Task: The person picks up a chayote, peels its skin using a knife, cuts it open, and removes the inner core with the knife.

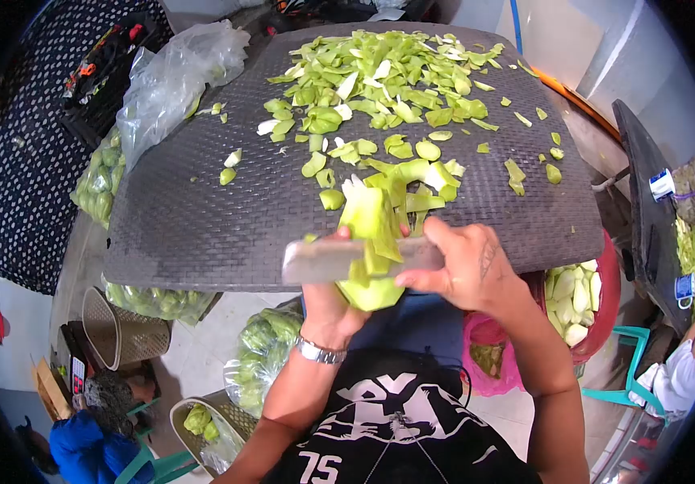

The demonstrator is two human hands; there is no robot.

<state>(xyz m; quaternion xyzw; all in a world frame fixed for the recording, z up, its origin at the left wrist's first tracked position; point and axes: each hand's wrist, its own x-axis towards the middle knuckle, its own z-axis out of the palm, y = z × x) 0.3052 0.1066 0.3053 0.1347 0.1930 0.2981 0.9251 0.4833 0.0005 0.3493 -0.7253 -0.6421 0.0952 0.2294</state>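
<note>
Green vegetable (373, 297), cupped in the curled left hand (331, 310) over the worktop's near edge (226, 276), could, I'd say, twist under the broad knife (313, 262) clenched in the closed right hand (472, 268), letting it skid off slick flesh into the supporting fingers.

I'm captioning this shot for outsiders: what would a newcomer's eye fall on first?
Probably the bright heap of green peelings on the far half of the dark woven table. Next, at its near edge, the broad knife in the right hand, across the green vegetable in the left hand. Lower right, pale pieces lie in a red tub.
</note>
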